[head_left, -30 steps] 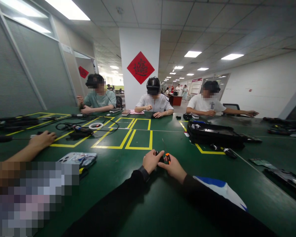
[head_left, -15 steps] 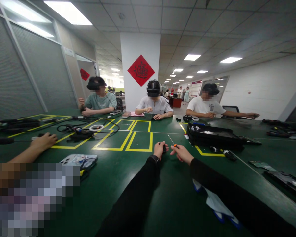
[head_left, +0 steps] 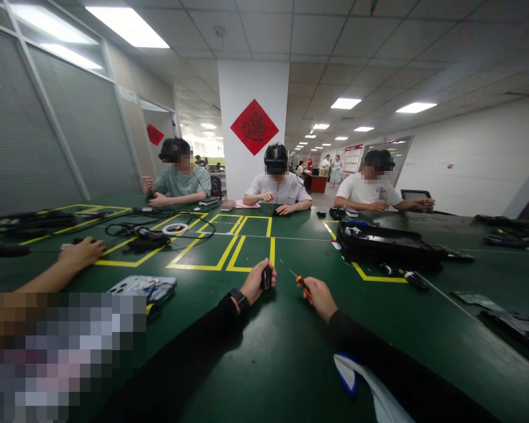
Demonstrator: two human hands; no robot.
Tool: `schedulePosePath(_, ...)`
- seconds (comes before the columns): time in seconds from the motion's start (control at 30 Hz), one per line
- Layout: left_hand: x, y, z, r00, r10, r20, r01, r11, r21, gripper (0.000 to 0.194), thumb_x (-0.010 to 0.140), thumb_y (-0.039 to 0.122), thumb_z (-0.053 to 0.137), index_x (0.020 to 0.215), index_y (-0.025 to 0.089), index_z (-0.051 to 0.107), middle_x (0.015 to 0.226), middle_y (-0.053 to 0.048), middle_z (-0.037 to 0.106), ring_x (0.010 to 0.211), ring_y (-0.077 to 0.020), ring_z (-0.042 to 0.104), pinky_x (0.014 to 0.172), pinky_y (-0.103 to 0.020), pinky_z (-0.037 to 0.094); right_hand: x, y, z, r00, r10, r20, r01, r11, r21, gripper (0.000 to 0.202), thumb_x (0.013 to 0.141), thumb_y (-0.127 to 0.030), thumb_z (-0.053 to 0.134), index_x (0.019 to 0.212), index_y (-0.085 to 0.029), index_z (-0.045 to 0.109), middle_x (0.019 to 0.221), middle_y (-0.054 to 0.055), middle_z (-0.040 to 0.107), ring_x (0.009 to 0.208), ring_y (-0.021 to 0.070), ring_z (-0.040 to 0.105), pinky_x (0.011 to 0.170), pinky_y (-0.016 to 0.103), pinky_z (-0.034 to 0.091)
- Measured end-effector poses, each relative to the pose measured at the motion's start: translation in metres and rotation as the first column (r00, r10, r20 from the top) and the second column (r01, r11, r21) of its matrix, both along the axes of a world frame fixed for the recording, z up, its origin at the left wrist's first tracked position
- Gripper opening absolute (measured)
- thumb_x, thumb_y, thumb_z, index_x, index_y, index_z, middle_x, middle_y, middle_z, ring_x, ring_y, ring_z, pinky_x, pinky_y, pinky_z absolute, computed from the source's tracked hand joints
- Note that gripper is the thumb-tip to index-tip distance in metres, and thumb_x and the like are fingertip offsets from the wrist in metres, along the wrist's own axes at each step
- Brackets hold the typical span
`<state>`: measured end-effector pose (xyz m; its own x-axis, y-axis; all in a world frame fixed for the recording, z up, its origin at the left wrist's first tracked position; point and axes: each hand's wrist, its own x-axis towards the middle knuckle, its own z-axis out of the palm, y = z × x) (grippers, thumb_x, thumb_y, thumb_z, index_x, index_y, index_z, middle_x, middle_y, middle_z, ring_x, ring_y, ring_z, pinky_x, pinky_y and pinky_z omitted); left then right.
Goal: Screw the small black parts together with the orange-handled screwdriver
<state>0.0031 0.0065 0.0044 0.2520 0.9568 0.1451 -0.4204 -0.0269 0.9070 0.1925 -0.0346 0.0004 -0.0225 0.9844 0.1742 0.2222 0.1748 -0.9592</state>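
Observation:
My left hand (head_left: 256, 279) is closed around a small black object (head_left: 266, 278), held above the green table; its exact kind is too small to tell. A screwdriver (head_left: 305, 288) with an orange and black handle is in my right hand (head_left: 321, 299), its fingers wrapped round the grip. The thin metal shaft points up and to the left, away from me. A gap separates the screwdriver from the black object. Part of the handle is hidden by my right fingers.
A long black case (head_left: 390, 247) lies to the right. Yellow tape squares (head_left: 250, 270) mark the green table (head_left: 264, 376). At left are a grey casing (head_left: 143, 286), cables (head_left: 147, 232) and a neighbour's hand (head_left: 83, 251). Several people sit around the table.
My left hand has moved left and toward me with the black object. My right hand has come slightly nearer and lower, showing more of the screwdriver's handle. The hands are farther apart.

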Motion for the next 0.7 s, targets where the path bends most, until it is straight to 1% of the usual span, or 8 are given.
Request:
schedulePosePath(0.1,-0.004,-0.002,-0.001,1.000,0.006,0.021,-0.006,0.999,-0.037,0.037,0.076,0.050,0.040,0.079,0.015,0.050,0.067,-0.001,0.057,0.051,-0.0079,0.054,0.048,-0.021,0.045,-0.003,0.001,0.006,0.998,0.066,-0.010,-0.066,0.998,-0.023,0.030,0.074,-0.042,0.044,0.079,-0.015,0.056,0.053,-0.004,0.047,0.036,0.0041,0.034,0.034,0.017,0.022)
schedulePosePath(0.2,-0.001,-0.002,-0.001,0.999,0.032,0.022,-0.031,0.999,-0.038,0.037,0.077,0.050,0.040,0.080,0.015,0.052,0.069,-0.002,0.058,0.052,-0.0085,0.056,0.049,-0.021,0.045,0.000,0.000,0.008,0.989,0.146,0.003,-0.146,0.989,0.017,0.028,0.070,-0.040,0.051,0.084,-0.016,0.055,0.061,-0.004,0.051,0.035,0.0032,0.034,0.033,0.017,0.022)
schedulePosePath(0.33,0.001,-0.006,0.001,0.997,0.067,-0.032,-0.068,0.997,-0.038,0.037,0.077,0.048,0.042,0.082,0.014,0.054,0.073,-0.004,0.059,0.055,-0.0092,0.056,0.051,-0.021,0.046,0.004,-0.005,0.008,0.986,0.146,0.085,-0.151,0.987,0.053,0.023,0.068,-0.035,0.055,0.081,-0.016,0.055,0.063,-0.002,0.055,0.039,0.0044,0.039,0.036,0.017,0.028)
schedulePosePath(0.47,-0.001,-0.014,0.002,0.996,0.068,-0.058,-0.069,0.997,-0.022,0.038,0.076,0.048,0.043,0.083,0.012,0.055,0.077,-0.006,0.060,0.057,-0.0098,0.056,0.054,-0.022,0.046,0.007,-0.009,0.009,0.975,0.196,0.100,-0.205,0.975,0.083,0.018,0.069,-0.029,0.054,0.080,-0.015,0.054,0.059,-0.001,0.058,0.051,0.0092,0.051,0.052,0.021,0.039)
schedulePosePath(0.53,-0.002,-0.016,0.002,0.997,0.055,-0.059,-0.056,0.998,-0.011,0.038,0.075,0.047,0.044,0.083,0.012,0.056,0.077,-0.006,0.060,0.058,-0.0100,0.056,0.055,-0.023,0.046,0.008,-0.011,0.010,0.971,0.215,0.109,-0.224,0.971,0.083,0.017,0.069,-0.028,0.054,0.081,-0.015,0.054,0.056,-0.002,0.059,0.054,0.0107,0.054,0.057,0.023,0.041)
schedulePosePath(0.7,-0.002,-0.017,0.003,0.991,0.090,-0.101,-0.089,0.996,0.016,0.038,0.074,0.048,0.045,0.076,0.011,0.056,0.075,-0.007,0.061,0.058,-0.0102,0.055,0.055,-0.022,0.045,0.010,-0.014,0.010,0.967,0.225,0.117,-0.235,0.968,0.088,0.017,0.069,-0.027,0.054,0.081,-0.016,0.053,0.057,-0.002,0.059,0.053,0.0109,0.054,0.057,0.023,0.041)
